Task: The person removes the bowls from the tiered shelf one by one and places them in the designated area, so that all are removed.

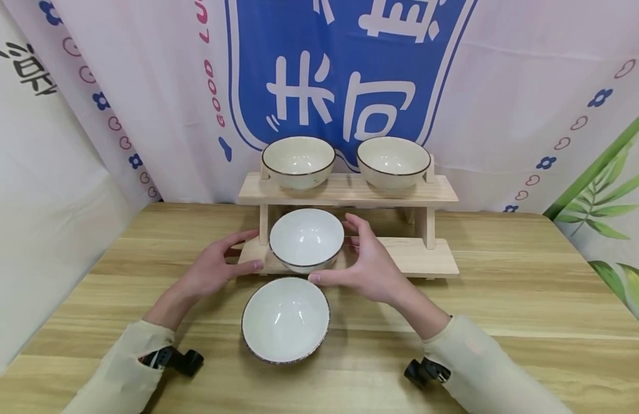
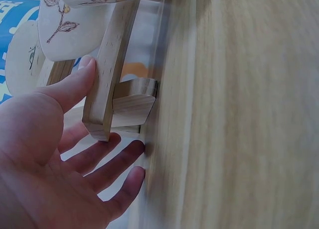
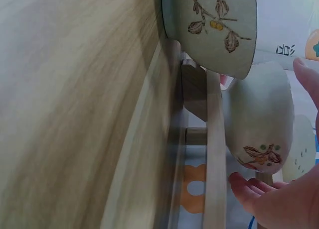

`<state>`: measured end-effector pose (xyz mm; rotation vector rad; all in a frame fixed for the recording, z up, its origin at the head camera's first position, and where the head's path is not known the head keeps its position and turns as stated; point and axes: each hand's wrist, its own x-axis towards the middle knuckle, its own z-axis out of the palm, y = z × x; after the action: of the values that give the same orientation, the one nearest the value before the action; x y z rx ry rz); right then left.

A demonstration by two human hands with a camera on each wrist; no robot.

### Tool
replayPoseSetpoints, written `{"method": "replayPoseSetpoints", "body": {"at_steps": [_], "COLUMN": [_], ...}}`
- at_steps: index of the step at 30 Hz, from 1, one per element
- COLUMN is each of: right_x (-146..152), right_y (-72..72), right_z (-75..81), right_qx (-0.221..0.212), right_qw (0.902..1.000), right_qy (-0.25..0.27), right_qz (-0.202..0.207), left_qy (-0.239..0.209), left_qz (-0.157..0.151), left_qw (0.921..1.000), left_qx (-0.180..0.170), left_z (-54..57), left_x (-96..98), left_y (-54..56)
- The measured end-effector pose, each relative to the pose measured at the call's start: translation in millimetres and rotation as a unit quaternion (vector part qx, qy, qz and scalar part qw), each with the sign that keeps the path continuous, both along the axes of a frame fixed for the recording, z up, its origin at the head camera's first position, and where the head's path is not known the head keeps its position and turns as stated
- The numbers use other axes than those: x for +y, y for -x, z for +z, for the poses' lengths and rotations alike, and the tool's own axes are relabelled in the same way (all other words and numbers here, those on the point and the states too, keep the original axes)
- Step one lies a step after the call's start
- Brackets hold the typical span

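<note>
A white bowl with a dark rim sits on the lower tier of a two-tier wooden rack, toward its left end. My left hand is at that end with spread fingers; in the left wrist view its thumb lies close to the board and the bowl, contact uncertain. To the bowl's right, my right hand has its thumb in front and its fingers behind, spread apart. Seen from the right wrist, a gap shows between fingertips and bowl. Another bowl stands on the table before the rack.
Two cream bowls, one on the left and one on the right, stand on the upper tier. Behind the rack hangs a printed curtain. The wood-grain table extends to both sides.
</note>
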<state>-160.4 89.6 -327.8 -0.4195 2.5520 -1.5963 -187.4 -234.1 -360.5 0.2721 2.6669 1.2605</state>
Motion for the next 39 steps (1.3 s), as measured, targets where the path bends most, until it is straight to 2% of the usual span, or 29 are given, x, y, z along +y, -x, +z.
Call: {"method": "replayPoseSetpoints", "body": {"at_steps": [9,16,26,39], "right_x": [-9.6,-15.9,-20.4,-25.5], "right_y": [8.9,12.6,20.4,24.6], "right_z": [-5.8,-6.1,-7.5,-7.6], "right_qx": [-0.012,-0.012,-0.013,-0.014], "right_qw": [0.9988,0.9997,0.9988,0.9990], "right_qy": [0.040,0.017,0.040,0.039], "right_qz": [0.023,0.011,0.027,0.019], "left_qy": [0.001,0.003,-0.001,-0.001], "left_qz": [0.000,-0.001,0.000,-0.002], "left_qw": [1.0000,1.0000,1.0000,1.0000], "left_qx": [-0.002,-0.001,0.002,0.003], "left_z": [-0.1,-0.8,-1.1,0.0], "left_x": [0.2,-0.3,-1.6,-1.1], "left_y": [0.0,0.4,0.5,-0.1]}}
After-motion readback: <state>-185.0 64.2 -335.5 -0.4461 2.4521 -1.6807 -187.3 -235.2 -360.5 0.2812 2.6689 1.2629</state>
